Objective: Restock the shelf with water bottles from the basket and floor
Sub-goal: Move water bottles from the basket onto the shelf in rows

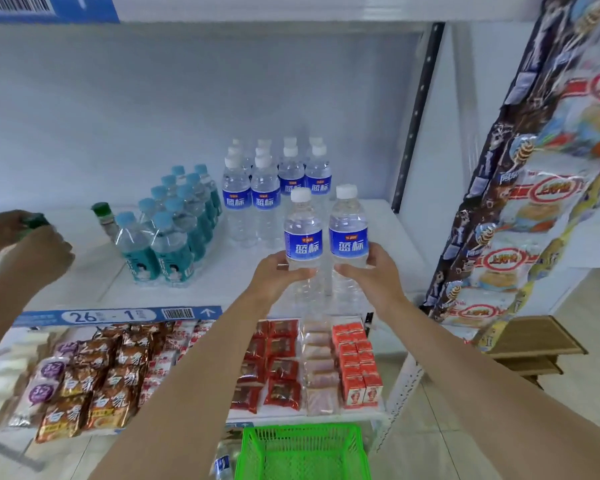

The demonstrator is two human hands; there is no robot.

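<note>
Your left hand [278, 271] and right hand [371, 271] each wrap one upright bottle: the left bottle [302, 233] and the right bottle [348, 226], over the shelf [388, 237] front. They look full, heavy and slick; grip below the labels. Open room lies at 12 o'clock, before the stocked row [274, 188]; the basket [302, 452] sits at 6.

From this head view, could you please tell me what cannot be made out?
- Green plastic basket: contents cut off by the bottom edge.
- Lower halves of the two blue-labelled clear water bottles: hidden by the left hand and right hand.
- Green-capped object at the left edge: blurred, covered by another person's hand.
</note>
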